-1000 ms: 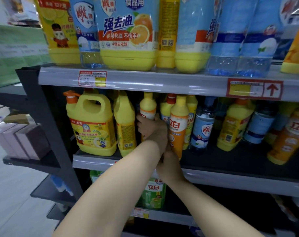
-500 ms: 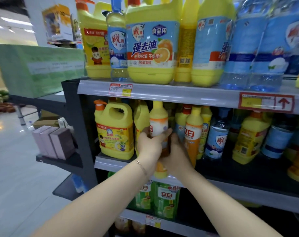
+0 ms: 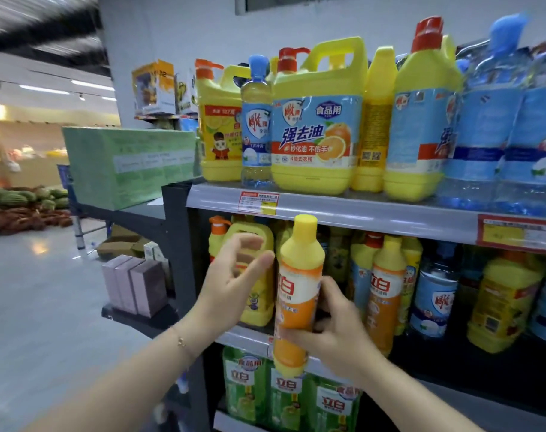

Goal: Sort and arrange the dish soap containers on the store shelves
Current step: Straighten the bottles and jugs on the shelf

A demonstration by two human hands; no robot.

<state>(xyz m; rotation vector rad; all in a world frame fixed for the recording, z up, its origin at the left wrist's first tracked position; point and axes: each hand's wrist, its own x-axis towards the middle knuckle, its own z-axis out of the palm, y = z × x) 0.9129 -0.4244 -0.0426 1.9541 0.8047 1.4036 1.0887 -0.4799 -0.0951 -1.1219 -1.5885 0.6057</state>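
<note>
My right hand (image 3: 334,335) grips a slim yellow-and-orange dish soap bottle (image 3: 298,291) by its lower half and holds it upright in front of the middle shelf (image 3: 249,338). Just left of the bottle, my left hand (image 3: 234,282) hovers with fingers spread, holding nothing. Behind them on the middle shelf stand a yellow handled jug (image 3: 256,275), a matching orange bottle (image 3: 385,291) and a clear blue-label bottle (image 3: 433,294). On the top shelf (image 3: 359,210) stand a large yellow jug (image 3: 318,129), a slim clear bottle (image 3: 256,120) and big blue bottles (image 3: 496,129).
Green refill pouches (image 3: 284,397) fill the shelf below. Left of the rack a green carton (image 3: 125,166) sits on a dark side shelf, with pink boxes (image 3: 134,285) lower down. Grey aisle floor lies to the left, with produce (image 3: 22,204) piled far off.
The slim bottle has come off the middle shelf and now hangs in front of it. My left hand let go of it and opened; the view has tilted upward.
</note>
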